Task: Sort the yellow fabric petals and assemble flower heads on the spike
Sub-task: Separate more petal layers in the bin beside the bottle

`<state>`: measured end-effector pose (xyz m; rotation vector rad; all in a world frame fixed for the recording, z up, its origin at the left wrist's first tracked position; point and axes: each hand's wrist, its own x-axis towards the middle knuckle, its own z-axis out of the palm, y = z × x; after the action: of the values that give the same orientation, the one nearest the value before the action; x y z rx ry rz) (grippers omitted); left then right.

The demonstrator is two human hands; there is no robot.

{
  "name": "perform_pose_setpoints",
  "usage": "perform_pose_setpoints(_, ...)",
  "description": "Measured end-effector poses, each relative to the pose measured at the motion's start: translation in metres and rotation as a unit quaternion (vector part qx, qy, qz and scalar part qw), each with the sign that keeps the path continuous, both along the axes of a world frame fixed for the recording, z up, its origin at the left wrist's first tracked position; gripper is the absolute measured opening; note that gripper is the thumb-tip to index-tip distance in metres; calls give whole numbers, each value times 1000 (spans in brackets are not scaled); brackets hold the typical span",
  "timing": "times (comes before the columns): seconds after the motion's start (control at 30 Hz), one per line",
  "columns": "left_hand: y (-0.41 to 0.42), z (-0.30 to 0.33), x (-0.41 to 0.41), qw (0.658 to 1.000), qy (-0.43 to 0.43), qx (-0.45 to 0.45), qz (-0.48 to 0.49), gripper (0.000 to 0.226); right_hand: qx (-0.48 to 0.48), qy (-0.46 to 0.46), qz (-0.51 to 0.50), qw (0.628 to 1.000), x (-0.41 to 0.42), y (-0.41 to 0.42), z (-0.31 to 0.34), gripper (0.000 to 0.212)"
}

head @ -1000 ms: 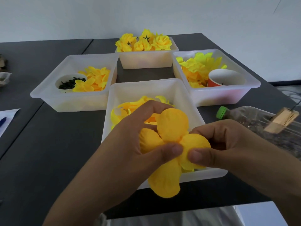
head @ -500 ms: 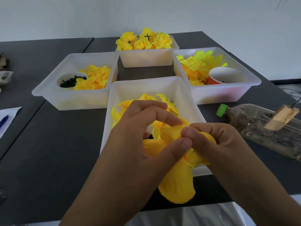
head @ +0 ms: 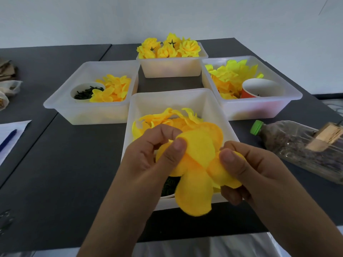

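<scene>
Since the earlier frame the hands have drawn apart and the petal piece (head: 196,173) has opened out flat. Head view: left hand (head: 148,160) and right hand (head: 246,169) each pinch a lobe between thumb and fingers, above the near tray (head: 213,101). The fabric looks light, soft and limp — best held near the centre, not by the lobe tips.

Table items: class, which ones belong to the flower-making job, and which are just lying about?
Belong: petal piece, pinched by left hand and right hand; near tray; finished flowers; side trays of petals.

Lying about: bottle; pen; paper.
</scene>
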<state>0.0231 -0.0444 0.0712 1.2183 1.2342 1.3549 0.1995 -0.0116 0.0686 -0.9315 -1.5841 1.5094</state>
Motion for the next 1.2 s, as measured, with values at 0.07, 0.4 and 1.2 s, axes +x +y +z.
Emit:
perform_pose_setpoints(0.07,-2,-3,7,983,153,46,91,18,91,-69,-59,992,-3,-4,-1,44)
perform_pose_setpoints(0.4,-20,-3,29,970,219,2,109,56,450,-216,-221,838,-27,-17,-11,27)
perform_pose_setpoints(1.2,-14,-23,23,986,111,55,109,39,150,-89,-102,979,-17,-10,6,25)
